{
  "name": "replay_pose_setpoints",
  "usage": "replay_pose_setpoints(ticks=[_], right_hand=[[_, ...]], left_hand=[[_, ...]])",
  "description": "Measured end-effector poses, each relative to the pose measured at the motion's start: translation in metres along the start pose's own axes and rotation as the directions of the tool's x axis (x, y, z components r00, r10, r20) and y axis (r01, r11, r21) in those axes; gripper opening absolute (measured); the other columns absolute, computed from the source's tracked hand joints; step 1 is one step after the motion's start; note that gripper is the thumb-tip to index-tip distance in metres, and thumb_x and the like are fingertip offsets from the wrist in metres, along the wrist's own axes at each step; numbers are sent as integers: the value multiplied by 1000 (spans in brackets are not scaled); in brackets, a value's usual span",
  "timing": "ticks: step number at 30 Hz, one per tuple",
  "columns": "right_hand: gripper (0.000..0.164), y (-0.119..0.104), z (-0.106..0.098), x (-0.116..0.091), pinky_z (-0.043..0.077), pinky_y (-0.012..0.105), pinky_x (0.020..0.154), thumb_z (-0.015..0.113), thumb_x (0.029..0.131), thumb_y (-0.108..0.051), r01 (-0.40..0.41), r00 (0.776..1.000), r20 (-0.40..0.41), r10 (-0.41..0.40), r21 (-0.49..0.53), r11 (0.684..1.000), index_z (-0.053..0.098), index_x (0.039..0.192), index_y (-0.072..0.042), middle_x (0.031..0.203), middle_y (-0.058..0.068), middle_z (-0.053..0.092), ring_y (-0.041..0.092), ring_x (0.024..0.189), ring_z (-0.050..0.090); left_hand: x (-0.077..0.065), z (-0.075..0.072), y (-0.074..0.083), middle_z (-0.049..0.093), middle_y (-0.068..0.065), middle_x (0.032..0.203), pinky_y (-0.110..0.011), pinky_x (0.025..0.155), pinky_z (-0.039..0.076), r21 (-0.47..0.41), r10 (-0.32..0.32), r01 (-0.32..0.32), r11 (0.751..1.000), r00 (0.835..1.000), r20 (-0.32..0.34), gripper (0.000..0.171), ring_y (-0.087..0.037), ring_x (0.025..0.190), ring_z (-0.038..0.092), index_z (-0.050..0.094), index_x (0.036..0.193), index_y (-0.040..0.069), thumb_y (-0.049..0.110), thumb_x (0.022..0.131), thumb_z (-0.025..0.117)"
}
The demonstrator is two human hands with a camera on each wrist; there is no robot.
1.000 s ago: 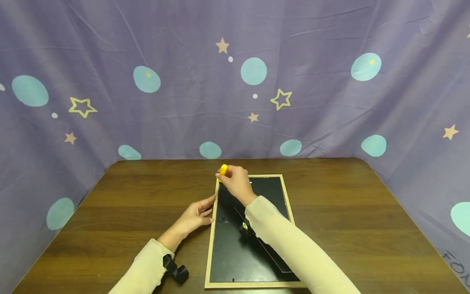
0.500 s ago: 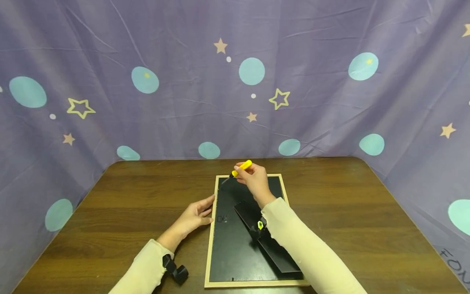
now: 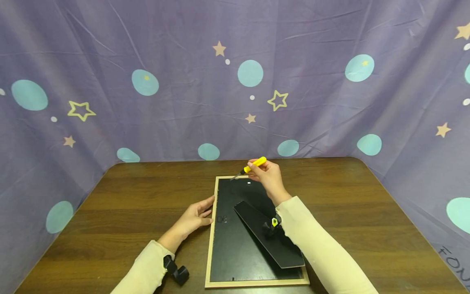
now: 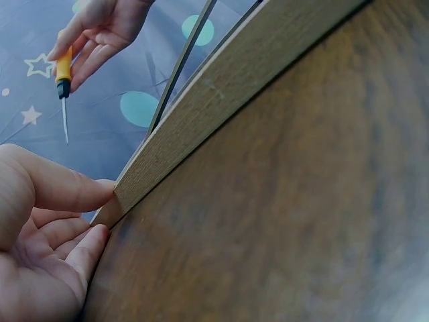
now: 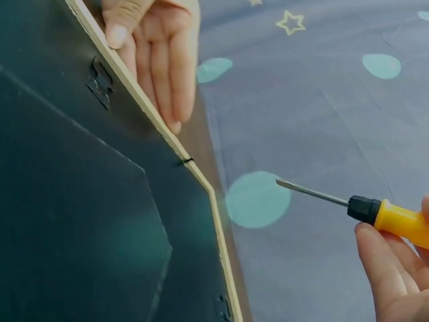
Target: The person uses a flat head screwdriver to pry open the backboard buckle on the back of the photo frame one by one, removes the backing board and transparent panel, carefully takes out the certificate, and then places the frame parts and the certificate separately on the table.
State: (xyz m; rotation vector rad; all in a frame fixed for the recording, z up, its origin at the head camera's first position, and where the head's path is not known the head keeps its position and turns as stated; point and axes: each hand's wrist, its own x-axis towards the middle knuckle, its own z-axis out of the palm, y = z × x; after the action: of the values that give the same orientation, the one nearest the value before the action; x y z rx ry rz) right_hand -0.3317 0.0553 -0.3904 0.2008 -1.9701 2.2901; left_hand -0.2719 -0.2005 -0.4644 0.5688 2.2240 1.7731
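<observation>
A picture frame (image 3: 210, 245) lies face down on the wooden table, its black back and pale wood rim showing. My left hand (image 3: 192, 216) rests at its left side, with straight fingers and thumb touching the rim, as the left wrist view also shows. My right hand (image 3: 271, 179) pinches a screwdriver (image 3: 256, 164) with a yellow handle and black collar over the frame's far end. In the right wrist view the flat metal tip of the screwdriver (image 5: 395, 221) points toward the frame side, in the air. A black stand leg (image 3: 269, 241) lies slantwise on the back, partly under my right wrist.
Small metal hangers (image 5: 100, 84) sit on the backing near the rim. A dark tab (image 3: 233, 279) shows at the near edge. Bare table (image 3: 352, 212) extends on both sides, with a purple patterned curtain (image 3: 183, 90) behind. Each wrist wears a black strap mount (image 3: 177, 270).
My right hand has moved right with the screwdriver, away from the frame's far left corner, and the screwdriver has tilted from steep to slanting. My left hand has stayed at the rim.
</observation>
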Motion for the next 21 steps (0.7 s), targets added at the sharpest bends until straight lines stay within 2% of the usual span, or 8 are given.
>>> replay_pose_setpoints(ticks=[8, 13, 17, 21], right_hand=[[29, -3, -22, 2, 59, 34, 70, 63, 89, -4, 4, 999, 32, -5, 27, 1000, 58, 111, 15, 86, 6, 70, 24, 78, 70], [31, 0, -36, 0, 59, 34, 70, 61, 90, -2, 2, 998, 67, -6, 59, 998, 55, 113, 17, 88, 8, 70, 20, 77, 70], [33, 6, -49, -2, 59, 35, 74, 58, 92, -3, -35, 994, 111, 23, 105, 994, 51, 116, 18, 92, 8, 70, 15, 76, 70], [24, 14, -66, -1, 58, 35, 75, 54, 94, -3, -104, 986, 148, 78, 176, 979, 52, 113, 11, 92, 4, 70, 17, 79, 70]], left_hand=[[2, 1, -1, 21, -29, 149, -43, 109, 32, -3, -15, 15, 1000, 1000, -5, 72, -41, 138, 20, 23, 142, -14, -17, 78, 57], [0, 1, -1, 20, -28, 150, -43, 110, 30, -9, -20, 20, 1000, 1000, 3, 75, -39, 139, 19, 23, 142, -14, -15, 77, 60], [-1, 2, 0, 18, -29, 150, -44, 111, 28, 0, -19, 19, 1000, 1000, 14, 77, -40, 139, 18, 21, 143, -14, -14, 77, 61], [-1, 2, 2, 16, -29, 150, -45, 111, 28, 14, -13, 13, 1000, 1000, 24, 77, -41, 139, 18, 19, 143, -14, -15, 78, 60]])
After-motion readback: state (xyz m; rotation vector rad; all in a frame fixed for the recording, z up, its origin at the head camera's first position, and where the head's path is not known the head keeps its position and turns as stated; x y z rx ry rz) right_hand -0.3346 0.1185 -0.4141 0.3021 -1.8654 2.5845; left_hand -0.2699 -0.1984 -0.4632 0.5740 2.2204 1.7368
